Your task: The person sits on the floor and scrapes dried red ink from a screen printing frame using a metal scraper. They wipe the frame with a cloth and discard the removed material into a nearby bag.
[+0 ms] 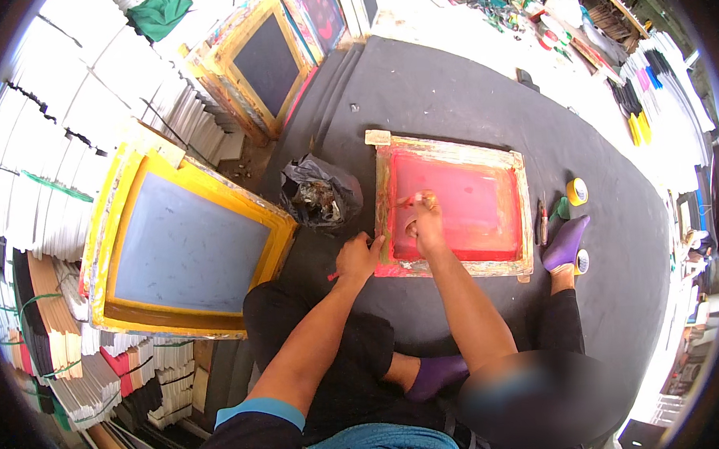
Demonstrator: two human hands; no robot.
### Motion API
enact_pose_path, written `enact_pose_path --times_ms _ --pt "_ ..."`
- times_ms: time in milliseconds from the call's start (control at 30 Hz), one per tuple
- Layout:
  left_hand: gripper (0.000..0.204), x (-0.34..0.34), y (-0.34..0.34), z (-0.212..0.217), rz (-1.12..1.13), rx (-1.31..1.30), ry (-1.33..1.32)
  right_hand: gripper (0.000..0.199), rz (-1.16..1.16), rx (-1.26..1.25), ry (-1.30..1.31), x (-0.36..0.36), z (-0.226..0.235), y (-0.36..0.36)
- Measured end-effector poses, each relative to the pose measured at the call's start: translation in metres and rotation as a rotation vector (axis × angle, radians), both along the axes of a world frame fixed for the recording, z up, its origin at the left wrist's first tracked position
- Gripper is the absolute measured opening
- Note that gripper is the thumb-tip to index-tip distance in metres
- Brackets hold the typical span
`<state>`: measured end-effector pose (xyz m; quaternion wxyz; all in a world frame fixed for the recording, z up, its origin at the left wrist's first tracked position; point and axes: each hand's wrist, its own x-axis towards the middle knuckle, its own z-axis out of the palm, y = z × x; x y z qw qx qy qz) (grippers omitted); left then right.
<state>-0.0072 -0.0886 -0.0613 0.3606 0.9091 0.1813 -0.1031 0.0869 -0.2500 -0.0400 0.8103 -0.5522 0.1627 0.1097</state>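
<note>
A wooden screen printing frame (524, 205) with red mesh lies flat on the black tabletop. Over the left part of its mesh is my right hand (429, 217), its fingers curled closed. Whatever it grips is too small and covered to name. My left hand (356, 257) is closed beside the frame's lower left corner, with a finger or thumb touching the wood. A small pinkish-red bit (332, 275) shows at its outer side; I cannot make out what it belongs to.
A black plastic bag (318, 192) with crumpled waste stands left of the frame. A yellow-edged screen (281, 240) leans farther left. On the right are a slim tool (543, 220), tape rolls (577, 191) and my purple-socked foot (565, 244). Paper stacks (78, 389) line the left side.
</note>
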Motion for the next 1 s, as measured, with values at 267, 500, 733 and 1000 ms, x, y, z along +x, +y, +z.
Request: enact_pose_path --times_ms 267,500,733,1000 --pt "0.049 0.003 -0.013 -0.002 0.023 -0.052 0.023 0.042 0.104 -1.158 -0.416 0.022 -0.051 -0.003" --pt "0.041 0.015 -0.013 0.002 0.038 0.006 -0.081 0.053 0.497 -1.537 -0.166 0.034 0.004 0.046" --pt "0.032 0.057 -0.034 -0.013 0.141 0.095 -0.051 0.035 0.649 -1.535 -0.331 0.051 -0.01 0.037" --pt "0.03 0.057 -0.044 -0.014 0.217 0.116 -0.115 0.03 0.331 -1.253 -0.207 0.04 -0.039 0.03"
